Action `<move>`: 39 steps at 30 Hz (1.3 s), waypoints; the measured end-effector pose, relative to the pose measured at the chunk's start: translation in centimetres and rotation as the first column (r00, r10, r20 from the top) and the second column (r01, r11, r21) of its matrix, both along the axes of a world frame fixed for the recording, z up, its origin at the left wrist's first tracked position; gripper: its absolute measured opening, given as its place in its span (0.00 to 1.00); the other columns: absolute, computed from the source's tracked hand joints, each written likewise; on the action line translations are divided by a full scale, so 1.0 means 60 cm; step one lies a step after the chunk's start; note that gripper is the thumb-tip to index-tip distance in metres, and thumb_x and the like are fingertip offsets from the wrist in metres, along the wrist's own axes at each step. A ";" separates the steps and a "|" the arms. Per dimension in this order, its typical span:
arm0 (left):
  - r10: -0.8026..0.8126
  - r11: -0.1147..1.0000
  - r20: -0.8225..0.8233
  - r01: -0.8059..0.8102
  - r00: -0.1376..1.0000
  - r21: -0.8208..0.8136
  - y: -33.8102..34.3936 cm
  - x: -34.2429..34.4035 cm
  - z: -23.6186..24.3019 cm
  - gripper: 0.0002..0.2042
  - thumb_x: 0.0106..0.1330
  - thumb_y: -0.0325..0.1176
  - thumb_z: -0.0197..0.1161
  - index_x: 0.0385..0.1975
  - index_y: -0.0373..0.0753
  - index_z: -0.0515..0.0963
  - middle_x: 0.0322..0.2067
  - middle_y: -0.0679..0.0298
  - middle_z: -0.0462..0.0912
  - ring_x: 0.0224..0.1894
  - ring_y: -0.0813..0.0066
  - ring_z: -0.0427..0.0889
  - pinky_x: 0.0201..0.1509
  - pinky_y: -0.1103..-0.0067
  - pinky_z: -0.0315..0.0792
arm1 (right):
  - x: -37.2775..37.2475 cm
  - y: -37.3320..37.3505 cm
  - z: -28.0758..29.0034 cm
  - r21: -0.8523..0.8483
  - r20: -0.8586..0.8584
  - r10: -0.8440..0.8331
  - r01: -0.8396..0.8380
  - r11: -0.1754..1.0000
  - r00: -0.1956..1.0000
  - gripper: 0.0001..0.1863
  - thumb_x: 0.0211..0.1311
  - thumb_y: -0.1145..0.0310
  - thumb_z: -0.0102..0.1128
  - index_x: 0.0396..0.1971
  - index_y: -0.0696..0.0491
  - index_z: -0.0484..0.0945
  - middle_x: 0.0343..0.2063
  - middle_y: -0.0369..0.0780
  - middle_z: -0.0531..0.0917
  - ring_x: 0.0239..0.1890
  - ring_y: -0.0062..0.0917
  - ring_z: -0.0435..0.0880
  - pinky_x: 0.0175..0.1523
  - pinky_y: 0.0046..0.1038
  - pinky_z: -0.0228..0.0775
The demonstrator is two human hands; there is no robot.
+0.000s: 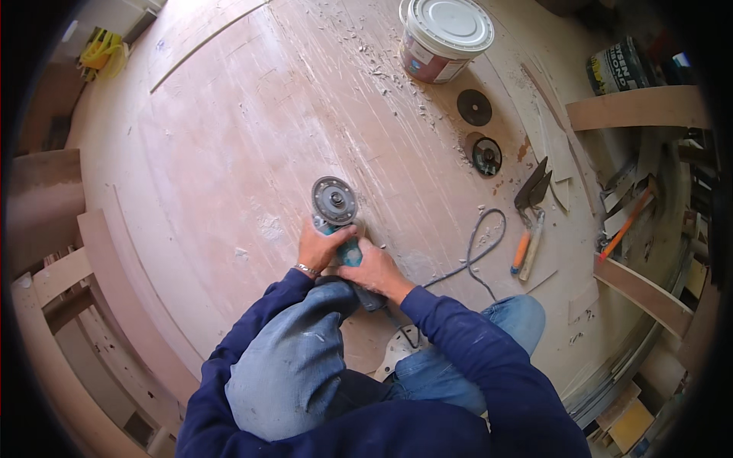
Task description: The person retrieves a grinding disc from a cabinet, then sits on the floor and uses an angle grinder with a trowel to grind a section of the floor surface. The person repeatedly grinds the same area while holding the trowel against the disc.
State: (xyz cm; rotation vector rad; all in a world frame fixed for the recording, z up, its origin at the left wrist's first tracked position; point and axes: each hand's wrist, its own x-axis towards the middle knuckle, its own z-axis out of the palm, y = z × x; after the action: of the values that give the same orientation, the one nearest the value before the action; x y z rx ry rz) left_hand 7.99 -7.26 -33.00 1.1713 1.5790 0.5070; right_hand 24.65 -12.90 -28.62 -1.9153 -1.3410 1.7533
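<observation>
I hold a teal angle grinder (349,252) over my bent knee, its silver slotted-rim disc (328,195) facing up. My left hand (319,248) wraps round the head just below the disc, a metal bracelet at its wrist. My right hand (376,271) is closed on the grinder's body lower down. Its cord (466,267) runs off to the right and loops on the dusty board floor (229,168). A dark flat disc (475,108) and another disc with a metal hub (486,156) lie up and to the right.
A lidded white bucket (447,34) stands at the top, a dark tub (618,65) at upper right. Two trowels (527,229) lie by the cord. Wooden panels (107,275) line the left; wood strips (634,294) and an orange-handled tool (626,217) are at right.
</observation>
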 end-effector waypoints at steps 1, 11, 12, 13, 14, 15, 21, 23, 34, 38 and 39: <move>-0.003 1.000 0.024 0.003 1.000 0.017 -0.003 -0.016 -0.007 0.36 0.48 0.46 0.84 0.50 0.29 0.73 0.42 0.55 0.84 0.44 0.68 0.84 0.50 0.71 0.78 | 0.013 0.019 0.009 -0.025 -0.062 -0.026 0.025 0.999 0.998 0.43 0.54 0.42 0.68 0.61 0.58 0.73 0.48 0.60 0.84 0.53 0.53 0.84 0.60 0.45 0.75; -0.081 0.994 -0.067 0.085 0.994 0.066 0.009 0.039 0.015 0.28 0.52 0.47 0.73 0.46 0.32 0.77 0.44 0.46 0.81 0.48 0.48 0.81 0.53 0.62 0.73 | -0.011 0.226 -0.003 -0.124 0.283 0.029 0.007 0.992 0.959 0.58 0.50 0.31 0.68 0.65 0.69 0.66 0.56 0.65 0.78 0.63 0.54 0.77 0.67 0.42 0.70; -0.083 0.994 -0.074 0.088 0.994 0.068 0.007 0.034 -0.003 0.27 0.53 0.47 0.73 0.45 0.31 0.77 0.43 0.48 0.82 0.46 0.51 0.82 0.51 0.64 0.74 | -0.009 0.227 -0.018 -0.116 0.288 0.066 -0.033 0.993 0.955 0.58 0.48 0.32 0.70 0.66 0.67 0.66 0.57 0.65 0.77 0.63 0.56 0.76 0.68 0.42 0.69; -0.058 0.997 -0.069 0.061 0.996 0.046 0.006 0.022 -0.009 0.27 0.53 0.47 0.73 0.45 0.31 0.77 0.43 0.48 0.82 0.46 0.52 0.82 0.51 0.64 0.74 | -0.012 0.229 -0.009 -0.108 0.285 0.111 -0.083 0.991 0.952 0.58 0.46 0.33 0.72 0.66 0.65 0.66 0.58 0.64 0.76 0.63 0.57 0.75 0.68 0.43 0.68; -0.032 0.999 -0.065 0.034 0.997 0.024 0.001 0.012 -0.016 0.27 0.53 0.47 0.73 0.45 0.31 0.77 0.42 0.49 0.82 0.45 0.53 0.82 0.51 0.65 0.74 | -0.008 0.213 0.004 -0.055 0.247 0.103 -0.092 0.994 0.963 0.60 0.41 0.34 0.75 0.70 0.59 0.65 0.61 0.62 0.73 0.62 0.58 0.76 0.69 0.43 0.67; -0.010 1.000 -0.057 0.011 0.998 0.007 -0.001 0.009 -0.019 0.27 0.54 0.47 0.73 0.45 0.31 0.77 0.42 0.49 0.82 0.45 0.54 0.82 0.51 0.65 0.74 | 0.000 0.198 -0.009 0.088 0.207 0.118 -0.139 0.986 0.971 0.61 0.41 0.34 0.75 0.71 0.57 0.64 0.61 0.61 0.72 0.62 0.57 0.76 0.69 0.43 0.68; -0.054 0.995 -0.051 0.058 0.997 0.085 0.003 0.025 -0.003 0.27 0.53 0.46 0.74 0.45 0.31 0.77 0.42 0.52 0.82 0.43 0.57 0.82 0.50 0.67 0.75 | 0.004 0.211 -0.062 -0.154 -0.049 -0.282 0.272 0.950 0.958 0.61 0.46 0.31 0.71 0.73 0.58 0.61 0.61 0.60 0.74 0.65 0.54 0.74 0.73 0.41 0.62; -0.033 0.996 -0.012 0.034 0.999 0.088 0.005 0.027 -0.004 0.27 0.52 0.46 0.74 0.45 0.31 0.78 0.42 0.52 0.82 0.43 0.56 0.82 0.50 0.66 0.74 | -0.010 0.217 -0.053 -0.161 0.038 -0.233 0.237 0.958 0.972 0.61 0.48 0.28 0.67 0.72 0.60 0.62 0.62 0.61 0.74 0.67 0.52 0.73 0.73 0.41 0.63; -0.035 0.964 -0.099 0.060 0.994 0.260 0.002 0.028 -0.036 0.23 0.57 0.45 0.71 0.43 0.31 0.79 0.40 0.46 0.83 0.44 0.45 0.82 0.50 0.61 0.73 | -0.070 0.203 -0.026 -0.147 0.270 -0.458 0.506 0.850 0.847 0.53 0.49 0.43 0.64 0.74 0.53 0.60 0.65 0.61 0.69 0.65 0.56 0.71 0.69 0.47 0.65; -0.090 0.972 -0.014 0.091 0.996 0.216 0.011 0.030 -0.038 0.24 0.58 0.46 0.71 0.45 0.32 0.78 0.42 0.44 0.83 0.47 0.43 0.81 0.50 0.60 0.72 | -0.082 0.193 -0.063 0.082 0.351 -0.489 0.494 0.866 0.799 0.46 0.48 0.45 0.61 0.69 0.54 0.67 0.54 0.60 0.77 0.60 0.54 0.75 0.66 0.44 0.67; -0.083 0.971 -0.033 0.088 0.996 0.223 0.009 0.029 -0.046 0.24 0.58 0.46 0.71 0.46 0.32 0.78 0.43 0.45 0.83 0.47 0.44 0.81 0.50 0.60 0.72 | -0.081 0.192 -0.066 0.138 0.324 -0.503 0.486 0.863 0.801 0.46 0.47 0.46 0.61 0.68 0.54 0.69 0.53 0.60 0.78 0.60 0.55 0.75 0.66 0.44 0.67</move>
State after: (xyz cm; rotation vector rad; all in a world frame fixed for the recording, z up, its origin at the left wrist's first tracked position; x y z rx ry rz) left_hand 9.72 -6.75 -35.75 1.4141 1.5127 0.6290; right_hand 19.81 -1.40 -32.60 -2.3555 -0.8317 1.1523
